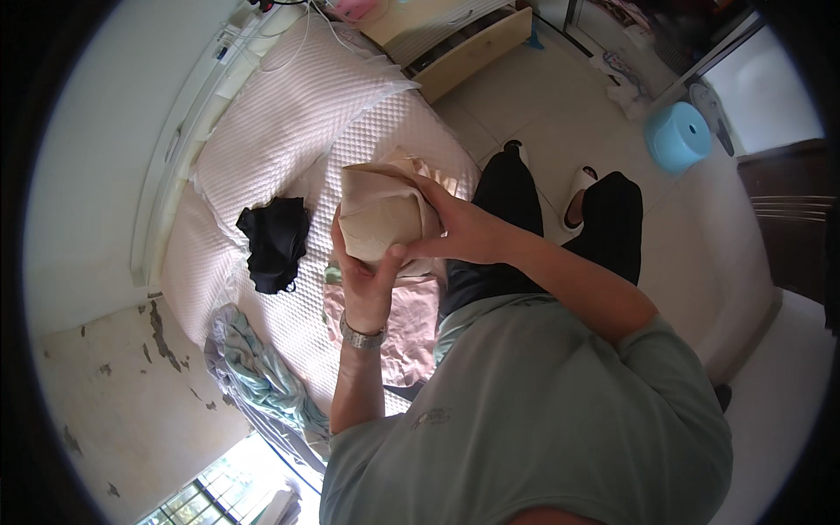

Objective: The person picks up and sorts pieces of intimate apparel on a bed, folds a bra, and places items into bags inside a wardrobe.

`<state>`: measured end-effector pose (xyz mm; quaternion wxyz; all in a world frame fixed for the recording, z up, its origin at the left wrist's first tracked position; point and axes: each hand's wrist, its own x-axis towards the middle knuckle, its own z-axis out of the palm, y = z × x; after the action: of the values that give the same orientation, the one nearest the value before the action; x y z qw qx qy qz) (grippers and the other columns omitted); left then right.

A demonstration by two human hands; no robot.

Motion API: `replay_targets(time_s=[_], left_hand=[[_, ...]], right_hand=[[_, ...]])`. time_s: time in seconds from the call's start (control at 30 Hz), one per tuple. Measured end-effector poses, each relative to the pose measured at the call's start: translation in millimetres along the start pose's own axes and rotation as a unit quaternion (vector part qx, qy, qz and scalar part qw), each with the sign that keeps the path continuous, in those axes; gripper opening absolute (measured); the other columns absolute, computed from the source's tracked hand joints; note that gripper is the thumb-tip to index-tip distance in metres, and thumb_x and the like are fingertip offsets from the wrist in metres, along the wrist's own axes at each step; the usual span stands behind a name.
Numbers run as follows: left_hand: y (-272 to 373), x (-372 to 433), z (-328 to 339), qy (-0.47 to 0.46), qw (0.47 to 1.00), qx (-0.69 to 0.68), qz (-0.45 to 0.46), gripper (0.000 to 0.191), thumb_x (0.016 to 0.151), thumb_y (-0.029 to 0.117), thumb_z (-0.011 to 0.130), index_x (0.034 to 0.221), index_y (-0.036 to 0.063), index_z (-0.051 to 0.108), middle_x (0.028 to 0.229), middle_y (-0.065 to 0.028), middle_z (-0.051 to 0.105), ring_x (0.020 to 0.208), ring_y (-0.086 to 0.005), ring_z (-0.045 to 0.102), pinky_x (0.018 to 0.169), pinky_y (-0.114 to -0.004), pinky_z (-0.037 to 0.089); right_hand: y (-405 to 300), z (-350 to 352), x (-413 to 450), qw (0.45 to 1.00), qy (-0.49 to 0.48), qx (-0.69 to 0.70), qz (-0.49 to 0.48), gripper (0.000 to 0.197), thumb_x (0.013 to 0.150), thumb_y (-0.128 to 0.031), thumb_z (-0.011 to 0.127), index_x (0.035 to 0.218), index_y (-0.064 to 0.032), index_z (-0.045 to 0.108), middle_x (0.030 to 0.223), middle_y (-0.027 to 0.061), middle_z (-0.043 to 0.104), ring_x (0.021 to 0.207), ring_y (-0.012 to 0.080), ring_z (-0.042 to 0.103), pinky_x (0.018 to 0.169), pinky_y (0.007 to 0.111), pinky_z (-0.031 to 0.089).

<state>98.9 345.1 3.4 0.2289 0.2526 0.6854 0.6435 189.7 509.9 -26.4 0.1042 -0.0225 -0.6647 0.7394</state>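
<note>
Between both hands I hold a beige fabric garment (384, 223), folded into a bundle with a rounded, cup-like front; it looks like a padded bra. My left hand (367, 282) grips its lower left edge, thumb up, with a metal-band watch (361, 336) on the wrist. My right hand (459, 226) clasps its right side, the fingers partly hidden behind the fabric. Underneath, a pink cloth (410, 328) lies spread on the quilted bed cover (315, 335). More beige fabric (433, 172) shows just beyond the bundle. A black bra-like garment (275, 243) lies to its left.
Pale pink quilted pillows (275, 111) are at the bed's head. Crumpled green-blue bedding (262, 367) lies by the wall. A drawer (476, 56) stands pulled out of the cabinet. On the tiled floor are a light blue stool (677, 136) and my slippered feet (577, 190).
</note>
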Motion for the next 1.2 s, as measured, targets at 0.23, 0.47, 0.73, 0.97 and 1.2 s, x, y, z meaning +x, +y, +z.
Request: replay_targets(time_s=[0.23, 0.47, 0.73, 0.97, 1.2], left_hand=[[-7.4, 17.7, -9.8, -0.041, 0.997, 0.036, -0.056, 0.059, 0.083, 0.015, 0.073, 0.130, -0.0014, 0.042, 0.118, -0.0118, 0.058, 0.109, -0.0191, 0.056, 0.091, -0.031, 0.048], [0.5, 30.6, -9.0, 0.073, 0.970, -0.218, -0.076, 0.048, 0.093, 0.020, 0.059, 0.134, 0.0004, 0.043, 0.126, -0.0099, 0.055, 0.116, -0.0215, 0.053, 0.098, -0.035, 0.043], [-11.5, 28.3, 19.9, 0.106, 0.971, -0.206, -0.054, 0.052, 0.092, 0.018, 0.060, 0.137, 0.0006, 0.038, 0.131, -0.0121, 0.050, 0.120, -0.0223, 0.050, 0.099, -0.034, 0.042], [-3.9, 35.4, 6.5, 0.070, 0.922, -0.354, -0.138, 0.055, 0.096, 0.035, 0.048, 0.141, 0.0052, 0.036, 0.141, -0.0106, 0.045, 0.129, -0.0257, 0.044, 0.107, -0.043, 0.036], [-49.7, 17.7, -41.6, 0.046, 0.957, -0.261, -0.119, 0.056, 0.094, 0.037, 0.055, 0.138, 0.0065, 0.040, 0.134, -0.0096, 0.051, 0.122, -0.0246, 0.050, 0.104, -0.043, 0.040]], right_hand=[[20.9, -8.0, 0.1, 0.988, 0.042, -0.139, 0.045, 0.073, 0.081, -0.013, 0.068, 0.143, -0.0048, 0.030, 0.123, 0.0186, 0.057, 0.114, 0.0283, 0.056, 0.096, 0.034, 0.043], [61.1, -18.2, -2.4, 0.970, 0.035, 0.210, 0.116, 0.055, 0.091, -0.015, 0.060, 0.141, -0.0054, 0.039, 0.121, 0.0066, 0.058, 0.113, 0.0166, 0.053, 0.096, 0.028, 0.041], [36.3, 14.3, 0.5, 0.981, 0.125, -0.121, -0.090, 0.114, 0.072, -0.017, 0.077, 0.151, -0.0042, -0.004, 0.144, 0.0250, 0.034, 0.129, 0.0280, 0.043, 0.104, 0.033, 0.037], [60.0, -17.6, -10.5, 0.994, -0.035, -0.050, 0.089, 0.051, 0.080, -0.005, 0.060, 0.130, 0.0006, 0.048, 0.112, 0.0153, 0.063, 0.093, 0.0172, 0.060, 0.078, 0.027, 0.049], [52.2, -63.1, -33.3, 0.925, 0.083, 0.299, 0.221, 0.029, 0.090, -0.009, 0.052, 0.118, -0.0022, 0.057, 0.108, 0.0069, 0.064, 0.098, 0.0160, 0.062, 0.075, 0.032, 0.054]])
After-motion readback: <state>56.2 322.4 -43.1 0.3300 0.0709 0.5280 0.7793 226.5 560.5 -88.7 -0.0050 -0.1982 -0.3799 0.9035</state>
